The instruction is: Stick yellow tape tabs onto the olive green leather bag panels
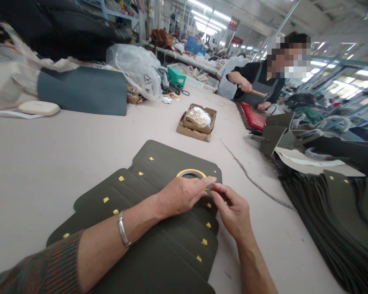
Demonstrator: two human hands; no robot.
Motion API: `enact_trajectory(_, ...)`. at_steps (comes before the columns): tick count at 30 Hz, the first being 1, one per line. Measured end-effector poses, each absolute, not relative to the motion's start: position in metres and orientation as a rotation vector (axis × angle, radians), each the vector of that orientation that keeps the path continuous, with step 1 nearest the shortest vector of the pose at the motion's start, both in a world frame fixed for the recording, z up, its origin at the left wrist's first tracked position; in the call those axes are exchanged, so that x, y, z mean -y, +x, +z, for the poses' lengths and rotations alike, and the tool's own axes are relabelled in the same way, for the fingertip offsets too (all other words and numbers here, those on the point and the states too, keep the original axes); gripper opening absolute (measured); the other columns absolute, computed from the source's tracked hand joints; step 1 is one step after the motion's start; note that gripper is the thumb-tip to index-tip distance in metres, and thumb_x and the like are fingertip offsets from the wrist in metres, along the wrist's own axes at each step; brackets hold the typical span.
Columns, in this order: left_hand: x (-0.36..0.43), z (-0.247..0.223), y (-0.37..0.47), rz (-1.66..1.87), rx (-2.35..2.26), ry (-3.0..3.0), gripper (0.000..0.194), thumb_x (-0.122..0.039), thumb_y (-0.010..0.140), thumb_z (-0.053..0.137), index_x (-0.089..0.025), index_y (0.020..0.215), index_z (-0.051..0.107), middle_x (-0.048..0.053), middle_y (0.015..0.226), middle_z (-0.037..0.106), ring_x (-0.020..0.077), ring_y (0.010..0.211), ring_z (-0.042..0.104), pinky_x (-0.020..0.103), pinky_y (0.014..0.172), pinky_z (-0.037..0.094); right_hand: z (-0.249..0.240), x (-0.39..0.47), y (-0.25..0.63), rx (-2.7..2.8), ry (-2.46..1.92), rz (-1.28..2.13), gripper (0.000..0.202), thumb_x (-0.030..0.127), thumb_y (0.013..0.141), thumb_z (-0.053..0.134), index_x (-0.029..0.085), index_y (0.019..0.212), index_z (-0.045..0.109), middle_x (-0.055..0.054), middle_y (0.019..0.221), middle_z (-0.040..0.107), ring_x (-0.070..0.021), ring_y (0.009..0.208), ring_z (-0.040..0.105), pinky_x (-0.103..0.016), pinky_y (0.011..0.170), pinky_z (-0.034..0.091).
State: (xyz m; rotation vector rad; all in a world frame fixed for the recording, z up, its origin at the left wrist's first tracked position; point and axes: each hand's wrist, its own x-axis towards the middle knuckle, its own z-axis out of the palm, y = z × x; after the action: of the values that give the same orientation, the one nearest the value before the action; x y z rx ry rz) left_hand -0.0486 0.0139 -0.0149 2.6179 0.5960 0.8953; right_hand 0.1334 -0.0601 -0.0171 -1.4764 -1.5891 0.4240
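Observation:
My left hand [184, 195], with a silver bangle at its wrist, is closed around the near side of a roll of yellow tape [190, 172]. It hides the lower part of the roll. My right hand [234, 208] pinches thumb and forefinger together just to the right, where a bit of yellow tape shows between the hands. Beneath both lies a dark olive panel [171, 157] with stepped, rounded edges, flat on the table. Small yellow tape pieces [121, 178] dot both its sides.
A small cardboard box [199, 118] holds gold-coloured studs in plastic. Olive strips and panels [319, 212] are stacked at the right. Farther back, a co-worker [257, 81] holds a hammer over a red piece. A blue-grey sheet [82, 90] and plastic bag [136, 69] lie at left.

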Motion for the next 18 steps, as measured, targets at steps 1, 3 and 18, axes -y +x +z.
enact_trajectory(1,-0.013,-0.015,-0.048,0.896,-0.604,2.622,0.04,-0.024,0.096,0.043,-0.017,0.135,0.036,0.009,0.119,0.063,0.0175,0.108,0.062,0.031,0.094,0.05,-0.016,0.059,0.132,1.645,-1.443,0.367,0.021,0.027,0.087,0.058,0.021,0.104,0.067,-0.005,0.098,0.07,-0.0163,0.084,0.064,-0.027,0.074,0.051)
enact_trajectory(3,-0.011,-0.015,-0.047,0.871,-0.634,2.628,0.037,-0.025,0.097,0.042,-0.016,0.132,0.037,0.01,0.117,0.064,0.0181,0.107,0.063,0.032,0.091,0.052,-0.014,0.058,0.129,1.741,-1.404,0.27,0.019,0.024,0.088,0.055,0.021,0.104,0.066,-0.005,0.097,0.069,-0.0158,0.084,0.064,-0.028,0.075,0.051)
enact_trajectory(18,-0.005,-0.009,-0.042,0.727,-0.711,2.657,0.013,-0.019,0.095,0.039,-0.019,0.094,0.052,0.001,0.086,0.062,0.0154,0.081,0.06,0.024,0.069,0.046,-0.02,0.065,0.122,1.795,-1.455,-0.134,0.012,0.015,0.083,0.053,0.019,0.077,0.063,0.001,0.064,0.061,-0.0103,0.057,0.056,-0.022,0.059,0.044)
